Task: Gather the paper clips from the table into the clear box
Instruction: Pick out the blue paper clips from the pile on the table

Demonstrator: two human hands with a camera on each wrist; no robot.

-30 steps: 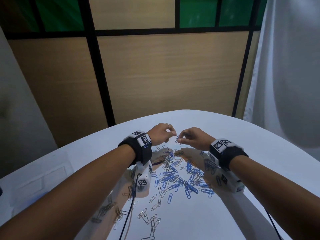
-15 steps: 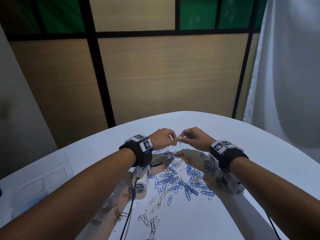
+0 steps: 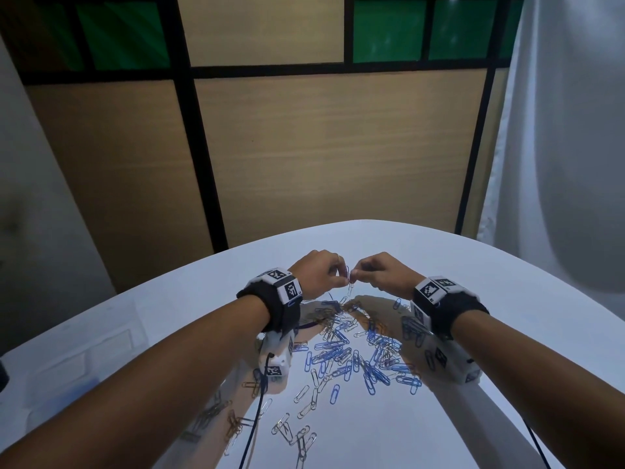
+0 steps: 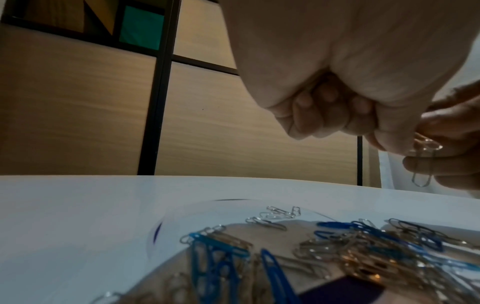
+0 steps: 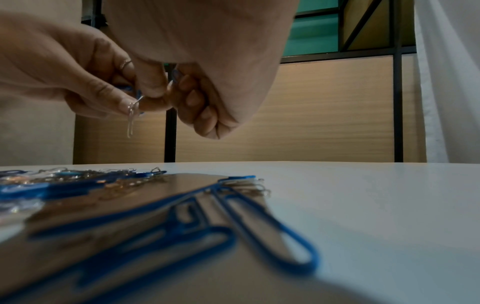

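Note:
Both hands meet a little above the white table [image 3: 439, 265], over the far end of a scatter of blue and silver paper clips [image 3: 351, 360]. My left hand [image 3: 341, 283] and right hand [image 3: 357, 275] each pinch the same small bunch of linked clips [image 3: 350, 288]. In the left wrist view a silver clip [image 4: 423, 164] hangs from the fingertips. In the right wrist view a silver clip [image 5: 130, 119] dangles under a blue one [image 5: 130, 89]. The clear box [image 3: 98, 353] lies faintly visible at the table's left.
More silver clips [image 3: 297, 434] lie near the table's front edge between my forearms. A dark cable [image 3: 258, 397] runs down from the left wrist camera. A wood-panelled wall with black frames stands behind the table, and a white curtain [image 3: 558, 164] hangs at the right.
The left hand has closed the small gap to the right hand. Both now pinch the clips that the right hand alone held up before.

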